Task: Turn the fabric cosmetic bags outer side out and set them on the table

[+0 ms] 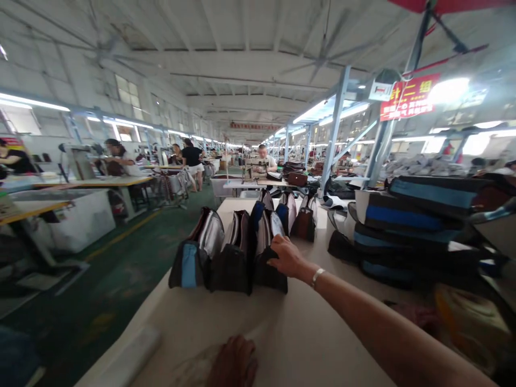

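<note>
The right hand is laid on top of a black bag, fingers curled over its upper edge. The bag is stood upright on the pale table, at the right end of a row of bags (a blue-striped stack is piled farther right). The left hand is rested near the table's front edge; its finger spread cannot be told.

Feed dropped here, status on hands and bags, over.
Right hand atop black bag, grip unclear. Left hand resting on table. Stacked bags alongside, apart.
</note>
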Tool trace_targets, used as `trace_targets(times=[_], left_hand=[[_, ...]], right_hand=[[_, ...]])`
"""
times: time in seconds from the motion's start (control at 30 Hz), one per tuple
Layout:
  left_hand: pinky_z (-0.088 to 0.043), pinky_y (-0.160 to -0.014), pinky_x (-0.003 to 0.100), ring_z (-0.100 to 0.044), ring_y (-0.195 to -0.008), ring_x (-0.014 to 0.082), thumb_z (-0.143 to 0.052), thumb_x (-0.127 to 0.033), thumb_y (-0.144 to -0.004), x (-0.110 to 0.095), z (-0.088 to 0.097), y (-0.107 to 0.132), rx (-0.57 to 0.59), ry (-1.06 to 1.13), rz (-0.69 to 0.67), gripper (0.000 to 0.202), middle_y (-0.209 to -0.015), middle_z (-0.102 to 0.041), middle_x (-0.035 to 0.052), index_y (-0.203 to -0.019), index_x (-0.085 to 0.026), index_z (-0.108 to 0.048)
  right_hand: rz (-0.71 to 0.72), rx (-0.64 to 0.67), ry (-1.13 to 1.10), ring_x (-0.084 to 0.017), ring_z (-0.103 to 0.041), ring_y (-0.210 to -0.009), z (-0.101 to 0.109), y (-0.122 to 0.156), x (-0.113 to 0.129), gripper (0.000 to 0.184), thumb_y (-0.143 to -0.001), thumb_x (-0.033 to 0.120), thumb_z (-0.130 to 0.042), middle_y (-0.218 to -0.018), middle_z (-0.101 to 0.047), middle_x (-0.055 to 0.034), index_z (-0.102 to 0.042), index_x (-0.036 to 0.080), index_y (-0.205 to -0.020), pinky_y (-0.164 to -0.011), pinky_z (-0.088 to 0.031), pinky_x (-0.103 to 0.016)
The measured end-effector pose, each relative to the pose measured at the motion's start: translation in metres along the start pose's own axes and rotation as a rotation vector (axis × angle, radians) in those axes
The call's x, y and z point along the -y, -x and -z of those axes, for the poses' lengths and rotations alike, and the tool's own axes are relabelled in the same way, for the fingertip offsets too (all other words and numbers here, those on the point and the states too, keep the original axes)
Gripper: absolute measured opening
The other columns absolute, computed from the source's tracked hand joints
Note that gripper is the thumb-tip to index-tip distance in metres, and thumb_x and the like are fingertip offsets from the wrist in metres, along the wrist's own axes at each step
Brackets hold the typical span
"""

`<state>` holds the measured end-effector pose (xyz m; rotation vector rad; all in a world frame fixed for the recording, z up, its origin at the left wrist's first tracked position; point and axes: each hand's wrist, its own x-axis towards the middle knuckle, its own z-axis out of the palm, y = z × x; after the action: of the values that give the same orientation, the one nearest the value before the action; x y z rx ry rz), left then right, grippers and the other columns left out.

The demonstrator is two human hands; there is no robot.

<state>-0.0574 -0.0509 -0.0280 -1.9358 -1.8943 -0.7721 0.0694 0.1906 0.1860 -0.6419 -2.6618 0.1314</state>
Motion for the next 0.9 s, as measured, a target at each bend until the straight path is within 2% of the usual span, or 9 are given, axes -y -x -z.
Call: trace_targets(times=[0.17, 0.3, 0.33, 0.4, 0.53, 0.6, 0.7, 0.83, 0.9], left_hand=[[-0.058, -0.084, 0.037, -0.068, -0.093, 0.0237, -0.038, -0.036, -0.102, -0.019, 0.039, -0.008, -0.083, 0.259, 0.265, 0.032, -0.100, -0.070, 0.0104, -0.106, -0.020, -0.066], [-0.052, -0.099, 0.044, -0.060, -0.117, 0.0278, -0.046, -0.043, -0.099, -0.050, 0.116, -0.030, -0.223, 0.392, 0.274, 0.039, -0.123, -0.062, 0.0154, -0.127, -0.017, -0.053], [-0.048, -0.105, 0.044, -0.055, -0.125, 0.0278, -0.048, -0.042, -0.098, -0.063, 0.140, -0.037, -0.169, 0.482, 0.160, 0.043, -0.131, -0.058, 0.0149, -0.133, -0.018, -0.049], [-0.044, -0.108, 0.040, -0.051, -0.129, 0.0261, -0.049, -0.040, -0.098, -0.089, 0.189, -0.051, 0.067, 0.667, -0.125, 0.042, -0.137, -0.055, 0.0131, -0.135, -0.021, -0.049], [-0.042, -0.105, 0.036, -0.057, -0.116, 0.0239, -0.047, -0.051, -0.099, -0.129, 0.260, -0.070, 0.345, 0.970, -0.269, 0.041, -0.121, -0.062, 0.0102, -0.124, -0.020, -0.056], [-0.041, -0.103, 0.037, -0.056, -0.112, 0.0257, -0.055, -0.064, -0.091, -0.140, 0.278, -0.072, 0.477, 1.047, -0.322, 0.051, -0.115, -0.062, 0.0101, -0.112, -0.018, -0.062], [-0.043, -0.092, 0.033, -0.055, -0.100, 0.0236, -0.067, -0.072, -0.077, -0.148, 0.291, -0.066, 0.645, 1.125, -0.235, 0.060, -0.105, -0.061, 0.0077, -0.099, -0.016, -0.066], [-0.041, -0.075, 0.026, -0.052, -0.085, 0.0167, -0.078, -0.059, -0.076, -0.154, 0.299, -0.050, 0.759, 1.258, 0.002, 0.046, -0.090, -0.056, 0.0021, -0.077, -0.014, -0.067], [-0.039, -0.070, 0.024, -0.051, -0.079, 0.0140, -0.082, -0.047, -0.075, -0.156, 0.304, -0.042, 0.775, 1.290, 0.144, 0.035, -0.087, -0.055, 0.0003, -0.077, -0.014, -0.069]], right_hand=[[-0.070, -0.041, -0.045, -0.022, -0.048, -0.099, 0.048, 0.073, 0.040, 0.017, -0.075, 0.018, -0.077, -0.100, -0.057, -0.0060, -0.061, 0.015, -0.077, -0.086, -0.039, -0.035], [0.079, 0.121, -0.268, -0.017, -0.049, -0.087, 0.096, 0.150, 0.098, 0.023, -0.074, 0.017, -0.077, -0.090, -0.056, -0.0011, -0.053, 0.016, -0.075, -0.077, -0.038, -0.031], [0.132, 0.164, -0.343, -0.017, -0.049, -0.087, 0.105, 0.167, 0.113, 0.022, -0.077, 0.018, -0.075, -0.092, -0.056, -0.0016, -0.053, 0.017, -0.078, -0.076, -0.039, -0.031], [0.216, 0.204, -0.445, -0.018, -0.050, -0.092, 0.123, 0.194, 0.141, 0.019, -0.081, 0.017, -0.072, -0.099, -0.057, -0.0034, -0.053, 0.017, -0.084, -0.081, -0.040, -0.032], [0.294, 0.194, -0.614, -0.017, -0.053, -0.100, 0.156, 0.227, 0.179, 0.014, -0.086, 0.008, -0.065, -0.105, -0.058, -0.0038, -0.054, 0.018, -0.087, -0.089, -0.041, -0.030], [0.356, 0.195, -0.744, -0.015, -0.054, -0.098, 0.169, 0.239, 0.189, 0.014, -0.088, 0.007, -0.063, -0.106, -0.059, -0.0035, -0.055, 0.018, -0.087, -0.088, -0.042, -0.027], [0.405, 0.186, -0.817, -0.013, -0.053, -0.089, 0.177, 0.252, 0.198, 0.011, -0.089, 0.012, -0.066, -0.099, -0.056, -0.0029, -0.057, 0.017, -0.086, -0.082, -0.042, -0.025], [0.329, 0.203, -0.862, -0.011, -0.049, -0.079, 0.168, 0.261, 0.196, 0.020, -0.088, 0.021, -0.071, -0.088, -0.053, -0.0007, -0.054, 0.016, -0.079, -0.072, -0.040, -0.023], [0.304, 0.251, -0.902, -0.011, -0.049, -0.077, 0.160, 0.260, 0.190, 0.022, -0.087, 0.025, -0.074, -0.086, -0.053, -0.0003, -0.056, 0.015, -0.080, -0.068, -0.038, -0.023]])
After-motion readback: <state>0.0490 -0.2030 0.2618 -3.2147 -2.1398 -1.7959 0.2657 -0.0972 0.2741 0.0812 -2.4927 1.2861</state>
